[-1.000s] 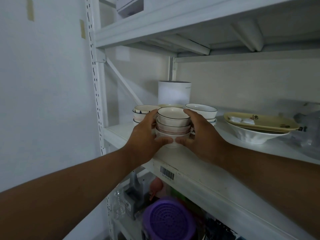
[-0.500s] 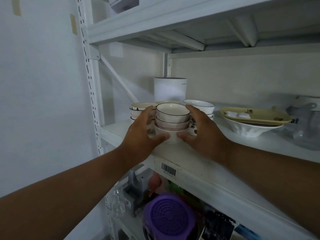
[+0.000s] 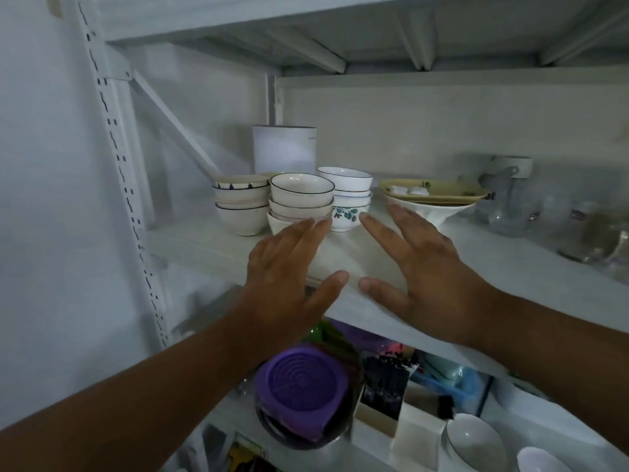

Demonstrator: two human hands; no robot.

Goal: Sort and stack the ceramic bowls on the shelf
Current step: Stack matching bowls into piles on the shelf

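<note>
Item, middle stack of ceramic bowls (image 3: 301, 202): I am seeing it standing upright on the shelf (image 3: 510, 264), black-rimmed bowl on top, flanked just beside by the left stack (image 3: 241, 204) at its 9 o'clock and the right stack (image 3: 350, 199), with a leaf-patterned bowl at the bottom, at its 3 o'clock. Item, left hand (image 3: 289, 277): I am holding it flat and spread, gripping nothing, its fingers (image 3: 308, 233) pointing toward 1 o'clock, tips overlapping the foot of the middle stack in this view; whether they touch it I cannot tell. Item, right hand (image 3: 418, 267): likewise flat and empty, pointing toward 11 o'clock, tips just short of the leaf-patterned bowl. Governing relation: the stacks are lying at 12 o'clock from both hands, axes vertical; the left hand is nearer the middle stack, the right nearer the right stack. Behind, a white cylinder (image 3: 284, 149); at 3 o'clock, a yellow dish (image 3: 432, 192) resting on a white bowl.
</note>
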